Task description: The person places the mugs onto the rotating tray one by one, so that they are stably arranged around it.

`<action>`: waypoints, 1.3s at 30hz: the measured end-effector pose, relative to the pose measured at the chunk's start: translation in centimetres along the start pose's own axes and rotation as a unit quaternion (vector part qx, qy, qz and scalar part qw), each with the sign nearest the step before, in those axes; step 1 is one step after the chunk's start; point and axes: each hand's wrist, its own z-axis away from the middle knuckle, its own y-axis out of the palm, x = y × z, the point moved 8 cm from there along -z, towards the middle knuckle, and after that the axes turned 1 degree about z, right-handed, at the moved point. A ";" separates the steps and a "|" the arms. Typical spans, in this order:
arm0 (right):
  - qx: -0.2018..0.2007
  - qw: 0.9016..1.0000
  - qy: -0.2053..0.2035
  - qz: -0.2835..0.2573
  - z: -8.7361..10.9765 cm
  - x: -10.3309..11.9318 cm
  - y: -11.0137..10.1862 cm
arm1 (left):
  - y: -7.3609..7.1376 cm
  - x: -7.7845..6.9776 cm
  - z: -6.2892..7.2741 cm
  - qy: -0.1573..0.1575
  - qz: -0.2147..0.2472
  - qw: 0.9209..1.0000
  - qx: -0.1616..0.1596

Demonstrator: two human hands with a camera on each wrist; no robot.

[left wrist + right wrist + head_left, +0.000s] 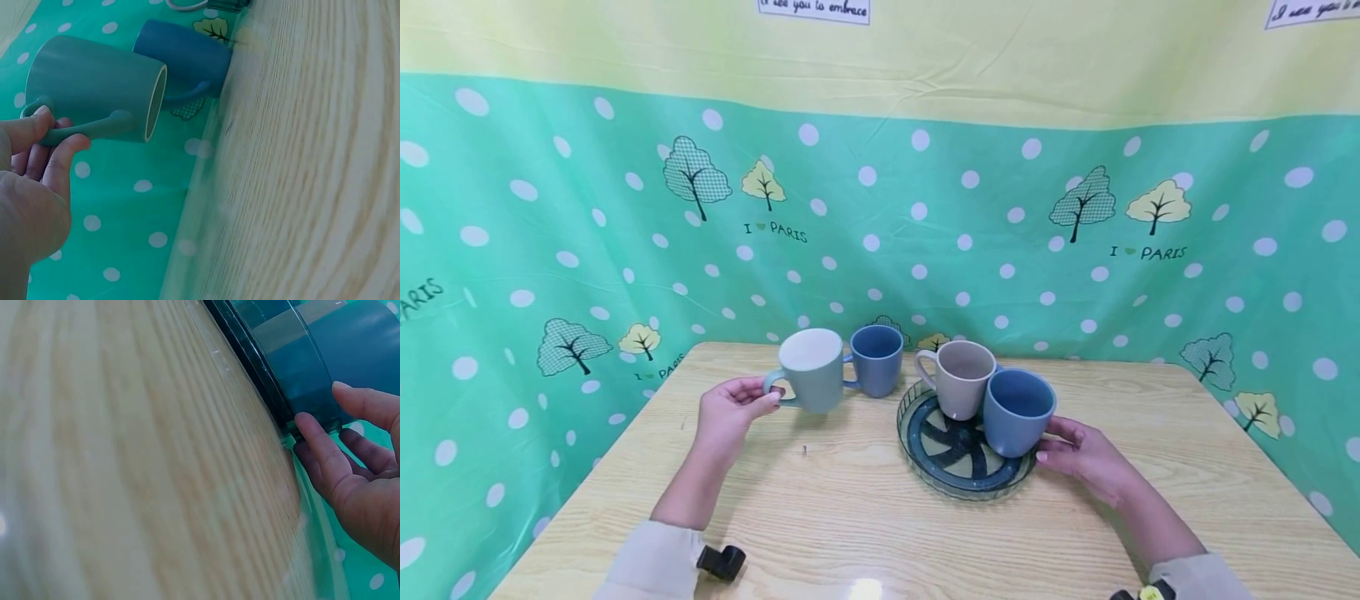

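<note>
My left hand (727,417) pinches the handle of a pale green mug (814,379), white inside. The left wrist view shows thumb and fingers around that handle (94,129), with the mug's body beside them. At the right, my right hand (1086,458) touches the edge of a round, clear dark-tinted glass dish (977,492), its fingers mostly straight. One fingertip (304,422) lies low against the dish's side in the right wrist view. Standing in the dish are a greyish-beige mug (958,379) and a blue mug (1017,417), the blue one closest to my right hand.
Another blue mug (877,367) stands on the wooden table (850,517) behind and right of the green mug, its handle pointing left. Behind the table hangs a green and yellow cloth (917,192) with dots and printed trees.
</note>
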 end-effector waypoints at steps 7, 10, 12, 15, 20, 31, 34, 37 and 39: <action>-0.002 1.000 -0.008 -0.008 0.2 0.2 0.3 | 1.1 -0.5 0.3 0.009 -0.002 1.000 0.016; -0.003 1.000 -0.006 -0.011 0.3 0.3 0.4 | 1.5 -0.5 0.4 0.010 -0.003 1.000 0.020; -0.004 1.000 -0.004 -0.013 0.4 0.3 0.4 | 1.8 -0.6 0.5 0.011 -0.005 1.000 0.023; -0.004 1.000 -0.005 -0.014 0.3 0.3 0.4 | 2.2 -0.6 0.5 0.011 -0.003 1.000 0.025; -0.006 1.000 -0.006 -0.016 0.4 0.4 0.4 | 3.0 -0.9 0.6 0.014 0.010 0.999 0.036; -0.007 1.000 -0.004 -0.012 0.6 0.5 0.6 | 4.9 -1.5 1.2 0.022 0.029 0.998 0.058; -0.004 1.000 -0.004 -0.008 0.7 0.5 0.7 | 5.5 -1.7 1.4 0.030 0.036 0.997 0.068; -0.002 1.000 -0.005 -0.007 0.8 0.5 0.7 | 6.0 -1.9 1.5 0.036 0.036 0.996 0.079; -0.004 1.000 -0.005 -0.006 0.8 0.5 0.7 | 6.3 -1.9 1.5 0.038 0.033 0.995 0.086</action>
